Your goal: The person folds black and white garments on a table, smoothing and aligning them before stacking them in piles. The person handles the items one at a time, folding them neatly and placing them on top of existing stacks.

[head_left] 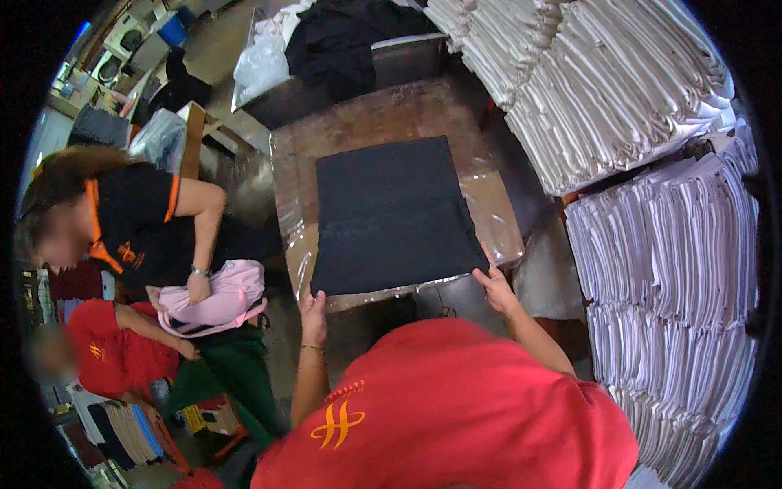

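A black cloth [394, 214] lies spread as a near square on the table [385, 113], which is covered in shiny clear plastic. My left hand [313, 321] pinches the cloth's near left corner, thumb on top. At the near right corner my right hand [498, 290] grips the edge between thumb and fingers. A faint crease runs across the middle of the cloth. The fingers beneath the cloth's edge are partly hidden.
Tall stacks of folded white cloths [660, 238] stand close on the right. Beyond the table are dark cloths [342, 43] and a plastic bag [263, 64]. On the left, one person holds a pink bag [235, 290]; another handles green cloth [235, 367].
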{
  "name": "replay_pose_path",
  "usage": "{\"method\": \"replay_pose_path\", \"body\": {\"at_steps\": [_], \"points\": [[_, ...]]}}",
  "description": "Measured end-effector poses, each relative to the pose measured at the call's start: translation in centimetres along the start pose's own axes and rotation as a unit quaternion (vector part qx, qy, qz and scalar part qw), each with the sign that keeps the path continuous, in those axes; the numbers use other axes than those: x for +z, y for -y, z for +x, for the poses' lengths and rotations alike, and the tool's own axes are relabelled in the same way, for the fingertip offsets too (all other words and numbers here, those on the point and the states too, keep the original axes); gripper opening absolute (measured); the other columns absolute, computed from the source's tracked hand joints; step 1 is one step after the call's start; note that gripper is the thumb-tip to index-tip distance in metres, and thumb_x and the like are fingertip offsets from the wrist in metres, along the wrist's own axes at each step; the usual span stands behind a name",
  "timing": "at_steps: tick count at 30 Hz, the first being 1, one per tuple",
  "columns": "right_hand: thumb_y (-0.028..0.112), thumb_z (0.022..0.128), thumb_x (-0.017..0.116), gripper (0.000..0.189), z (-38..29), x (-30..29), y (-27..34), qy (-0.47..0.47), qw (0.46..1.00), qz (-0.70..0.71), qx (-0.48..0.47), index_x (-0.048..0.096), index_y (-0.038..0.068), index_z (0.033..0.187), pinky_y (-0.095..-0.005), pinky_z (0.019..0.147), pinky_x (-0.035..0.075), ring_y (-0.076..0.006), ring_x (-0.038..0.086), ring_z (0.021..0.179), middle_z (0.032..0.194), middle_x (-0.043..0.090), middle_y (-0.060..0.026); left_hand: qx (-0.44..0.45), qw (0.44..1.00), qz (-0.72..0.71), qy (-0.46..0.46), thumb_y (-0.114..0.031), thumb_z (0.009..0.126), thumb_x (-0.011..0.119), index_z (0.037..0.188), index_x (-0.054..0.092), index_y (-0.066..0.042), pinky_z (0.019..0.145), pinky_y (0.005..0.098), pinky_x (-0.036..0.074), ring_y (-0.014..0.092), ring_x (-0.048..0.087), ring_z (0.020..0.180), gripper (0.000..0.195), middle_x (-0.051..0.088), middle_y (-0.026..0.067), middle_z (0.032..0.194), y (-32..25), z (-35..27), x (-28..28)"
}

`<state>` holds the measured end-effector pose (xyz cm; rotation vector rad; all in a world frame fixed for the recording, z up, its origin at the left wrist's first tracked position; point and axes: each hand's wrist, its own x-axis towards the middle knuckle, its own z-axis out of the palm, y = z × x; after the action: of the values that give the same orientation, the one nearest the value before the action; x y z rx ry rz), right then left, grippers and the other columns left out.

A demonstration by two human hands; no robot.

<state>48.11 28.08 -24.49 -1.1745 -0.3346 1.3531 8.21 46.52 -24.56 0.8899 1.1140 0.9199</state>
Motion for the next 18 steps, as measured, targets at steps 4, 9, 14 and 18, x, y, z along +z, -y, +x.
{"method": "replay_pose_path", "body": {"at_steps": [4, 9, 14, 18], "points": [[0.016, 0.089, 0.067, 0.061, -3.8, -0.4, 2.8, 0.045, 0.992, -0.085, -0.080, 0.042, 0.007, 0.145, -0.0326, 0.116, 0.019, -0.0160, 0.024, 0.143, 0.157, 0.027, -0.0013, 0.060, 0.993, 0.055, 0.089, -0.005, 0.091, 0.058, 0.143, 0.041, 0.000, 0.109, 0.0292, 0.031, 0.016, 0.044, 0.127, 0.054, 0.044, 0.0062, 0.143, -6.4, -2.4, 1.2], [0.030, 0.092, 0.065, 0.053, 1.9, 1.0, 7.6, -0.027, 0.985, -0.157, -0.060, 0.051, 0.006, 0.136, -0.0367, 0.105, 0.037, -0.0205, 0.049, 0.122, 0.128, 0.057, -0.0091, -0.013, 0.998, 0.038, 0.057, -0.013, 0.091, 0.064, 0.135, 0.049, 0.002, 0.103, 0.0311, 0.038, 0.017, 0.047, 0.123, 0.049, 0.049, 0.0123, 0.136, -7.4, 5.1, 2.7], [0.036, 0.085, 0.073, 0.071, 10.8, 2.4, 5.7, -0.101, 0.975, -0.192, -0.040, 0.042, 0.000, 0.139, -0.0364, 0.100, 0.043, -0.0260, 0.054, 0.117, 0.123, 0.060, -0.0143, 0.002, 0.983, 0.181, -0.031, -0.029, 0.086, 0.072, 0.123, 0.058, 0.001, 0.099, 0.0374, 0.041, 0.027, 0.050, 0.119, 0.050, 0.056, 0.0195, 0.125, -1.2, 16.1, 4.9], [0.041, 0.086, 0.071, 0.072, 13.5, -0.1, 1.5, -0.182, 0.916, -0.347, -0.085, 0.043, -0.001, 0.137, -0.0399, 0.100, 0.043, -0.0325, 0.054, 0.120, 0.131, 0.055, -0.0214, 0.062, 0.919, 0.388, 0.001, -0.037, 0.080, 0.076, 0.122, 0.059, -0.001, 0.100, 0.0432, 0.041, 0.036, 0.051, 0.117, 0.059, 0.055, 0.0247, 0.122, 3.5, 17.4, 2.4]]}}
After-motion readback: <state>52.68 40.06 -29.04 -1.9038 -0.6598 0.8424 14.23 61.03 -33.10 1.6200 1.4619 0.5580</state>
